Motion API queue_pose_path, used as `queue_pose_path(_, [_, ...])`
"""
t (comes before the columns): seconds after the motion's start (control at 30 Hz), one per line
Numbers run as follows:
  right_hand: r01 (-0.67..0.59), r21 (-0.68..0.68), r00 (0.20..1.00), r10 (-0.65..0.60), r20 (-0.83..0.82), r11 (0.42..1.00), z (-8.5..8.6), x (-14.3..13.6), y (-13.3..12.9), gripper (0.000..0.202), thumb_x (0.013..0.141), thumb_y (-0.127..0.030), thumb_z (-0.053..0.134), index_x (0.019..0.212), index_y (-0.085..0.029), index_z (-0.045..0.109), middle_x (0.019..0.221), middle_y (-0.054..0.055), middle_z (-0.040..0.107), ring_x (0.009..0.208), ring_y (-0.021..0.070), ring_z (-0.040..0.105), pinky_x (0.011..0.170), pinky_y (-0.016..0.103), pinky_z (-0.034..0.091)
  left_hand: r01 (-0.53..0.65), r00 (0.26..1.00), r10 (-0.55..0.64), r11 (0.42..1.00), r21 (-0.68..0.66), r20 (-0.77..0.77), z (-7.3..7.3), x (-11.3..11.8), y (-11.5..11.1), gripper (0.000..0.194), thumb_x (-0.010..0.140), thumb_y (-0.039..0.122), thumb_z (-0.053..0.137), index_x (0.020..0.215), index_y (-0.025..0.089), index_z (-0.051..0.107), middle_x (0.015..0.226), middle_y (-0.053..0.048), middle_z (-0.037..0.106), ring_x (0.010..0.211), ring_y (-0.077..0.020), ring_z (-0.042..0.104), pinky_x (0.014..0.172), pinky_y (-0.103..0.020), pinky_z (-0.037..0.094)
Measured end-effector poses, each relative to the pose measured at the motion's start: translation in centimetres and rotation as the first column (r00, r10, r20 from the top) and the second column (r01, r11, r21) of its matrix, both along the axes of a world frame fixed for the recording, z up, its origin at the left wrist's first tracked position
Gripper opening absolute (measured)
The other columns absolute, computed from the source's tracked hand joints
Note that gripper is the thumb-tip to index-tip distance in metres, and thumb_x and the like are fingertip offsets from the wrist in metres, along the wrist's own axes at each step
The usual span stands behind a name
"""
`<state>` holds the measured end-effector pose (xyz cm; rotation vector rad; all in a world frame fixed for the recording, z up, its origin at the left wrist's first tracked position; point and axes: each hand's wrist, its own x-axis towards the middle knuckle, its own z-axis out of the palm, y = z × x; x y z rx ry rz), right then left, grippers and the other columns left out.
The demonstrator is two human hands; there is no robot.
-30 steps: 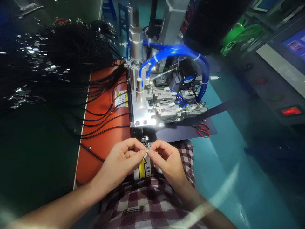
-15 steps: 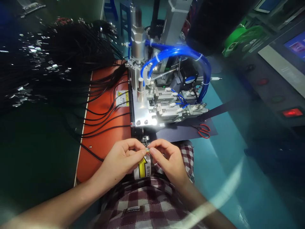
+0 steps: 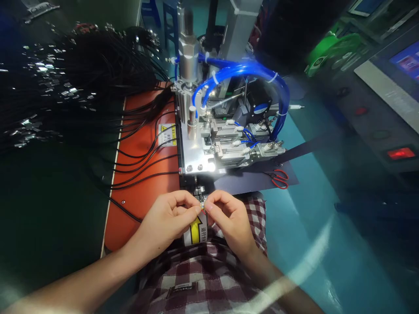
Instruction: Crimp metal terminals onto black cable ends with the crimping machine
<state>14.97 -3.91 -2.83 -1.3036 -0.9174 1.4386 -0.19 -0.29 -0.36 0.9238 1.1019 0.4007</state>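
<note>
My left hand (image 3: 166,220) and my right hand (image 3: 227,218) meet fingertip to fingertip just in front of a small press machine (image 3: 209,131). Between thumbs and forefingers they pinch a tiny metal connector (image 3: 202,206); its details are too small to tell. Directly below the fingers is a white label with a yellow arrow (image 3: 196,231). Behind the fingertips sits a small black fixture (image 3: 198,192) at the machine's front edge. Both hands hover over my lap in checked cloth (image 3: 203,274).
An orange mat (image 3: 144,174) carries several black cables (image 3: 140,144) that run from a large bundle (image 3: 75,83) at the left. Blue air hoses (image 3: 242,72) loop over the machine. Red-handled scissors (image 3: 278,178) lie on a dark sheet. A control panel with a lit red switch (image 3: 399,152) stands at the right.
Both hands have shifted very slightly upward toward the machine, still pinching the small part together. Nothing else has moved.
</note>
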Motion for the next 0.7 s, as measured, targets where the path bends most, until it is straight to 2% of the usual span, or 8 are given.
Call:
queue_pose_path(0.2, [-0.035, -0.038, 0.999, 0.035, -0.002, 0.999, 0.09, 0.45, -0.2, 0.018, 0.08, -0.034, 0.063, 0.073, -0.018, 0.058, 0.06, -0.003, 0.052, 0.053, 0.0107, 0.045, 0.05, 0.023, 0.036, -0.008, 1.0, 0.008, 1.0, -0.008, -0.028, 0.34, -0.05, 0.03, 0.021, 0.081, 0.035, 0.059, 0.075, 0.016, 0.056, 0.04, 0.01, 0.033, 0.037, -0.0043, 0.024, 0.037, -0.018, 0.017])
queue_pose_path(0.33, [-0.025, 0.013, 0.997, 0.024, 0.071, 1.0, 0.1, 0.29, -0.37, 0.014, 0.08, -0.028, 0.062, 0.072, -0.018, 0.057, 0.061, -0.004, 0.049, 0.051, 0.0091, 0.039, 0.048, 0.023, 0.033, -0.002, 1.0, 0.003, 1.0, 0.016, -0.029, 0.41, -0.11, -0.11, 0.02, 0.081, 0.035, 0.06, 0.075, 0.016, 0.057, 0.042, 0.01, 0.035, 0.038, -0.0043, 0.025, 0.037, -0.017, 0.016])
queue_pose_path(0.47, [-0.021, 0.086, 0.988, 0.008, 0.155, 0.996, -0.05, 0.06, -0.49, 0.012, 0.082, -0.025, 0.06, 0.072, -0.019, 0.057, 0.064, -0.003, 0.049, 0.053, 0.0093, 0.041, 0.049, 0.023, 0.035, 0.022, 0.999, -0.02, 0.999, 0.035, -0.031, 0.4, 0.01, 0.03, 0.02, 0.081, 0.034, 0.06, 0.074, 0.016, 0.057, 0.043, 0.01, 0.034, 0.039, -0.0038, 0.025, 0.037, -0.017, 0.017])
queue_pose_path(0.7, [-0.037, -0.024, 0.999, 0.036, -0.039, 0.999, -0.56, 0.3, -0.5, 0.014, 0.081, -0.031, 0.064, 0.076, -0.018, 0.059, 0.062, -0.004, 0.052, 0.051, 0.009, 0.044, 0.047, 0.021, 0.036, 0.016, 1.0, -0.016, 1.0, -0.02, 0.012, 0.33, 0.0, 0.21, 0.02, 0.081, 0.034, 0.06, 0.073, 0.015, 0.056, 0.04, 0.011, 0.033, 0.036, -0.0036, 0.023, 0.037, -0.017, 0.017])
